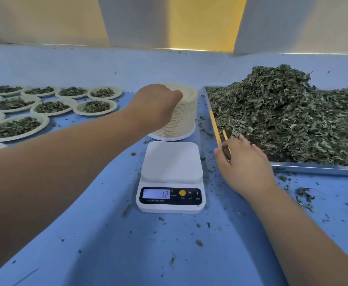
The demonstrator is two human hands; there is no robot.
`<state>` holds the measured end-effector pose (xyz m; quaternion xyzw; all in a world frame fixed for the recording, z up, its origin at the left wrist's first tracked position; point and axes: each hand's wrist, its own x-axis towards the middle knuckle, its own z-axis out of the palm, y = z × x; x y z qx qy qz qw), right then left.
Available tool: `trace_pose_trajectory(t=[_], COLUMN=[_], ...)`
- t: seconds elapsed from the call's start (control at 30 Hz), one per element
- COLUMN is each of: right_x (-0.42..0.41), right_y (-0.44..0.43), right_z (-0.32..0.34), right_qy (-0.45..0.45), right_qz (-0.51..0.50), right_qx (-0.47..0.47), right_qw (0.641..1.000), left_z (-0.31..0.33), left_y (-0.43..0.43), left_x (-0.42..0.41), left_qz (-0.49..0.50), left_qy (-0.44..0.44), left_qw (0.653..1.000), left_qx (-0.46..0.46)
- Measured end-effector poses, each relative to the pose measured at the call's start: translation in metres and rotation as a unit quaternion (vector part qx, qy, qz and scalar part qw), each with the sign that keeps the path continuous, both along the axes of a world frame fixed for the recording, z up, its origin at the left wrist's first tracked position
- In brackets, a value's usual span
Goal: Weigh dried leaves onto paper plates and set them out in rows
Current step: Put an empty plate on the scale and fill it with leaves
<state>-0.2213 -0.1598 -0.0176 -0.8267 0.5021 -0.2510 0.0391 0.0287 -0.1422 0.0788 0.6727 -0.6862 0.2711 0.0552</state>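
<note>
Many filled plates point(95, 106) already lie in rows on the left of the table point(107, 244). The scale point(171, 162) carries no plate. The left hand point(156, 104) grips the top of the stack of empty plates point(186, 120). The right hand point(243, 162) rests at the tray point(313, 167) corner, touching the big heap of leaves point(293, 112); whether it holds any cannot be told. Much probably remains.

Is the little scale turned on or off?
On. The scale's screen glows and shows a minus sign and 12, though nothing sits on its white top.
</note>
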Motion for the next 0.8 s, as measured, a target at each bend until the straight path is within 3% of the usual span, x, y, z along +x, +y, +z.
trace_pose_trajectory(t=[0.5, 0.8], right_x=[0.0000, -0.0001], right_y=[-0.0007, 0.0053], right_z=[-0.0019, 0.0002], right_qy=[0.024, 0.018], right_qz=[0.003, 0.007], right_qx=[0.005, -0.011], right_qw=[1.000, 1.000], left_z=[0.0078, 0.0061], left_y=[0.0015, -0.0024], left_x=[-0.0062, -0.0003], left_qz=[0.040, -0.035], left_qy=[-0.085, -0.137], left_qw=[0.995, 0.989], left_qx=[0.038, 0.033])
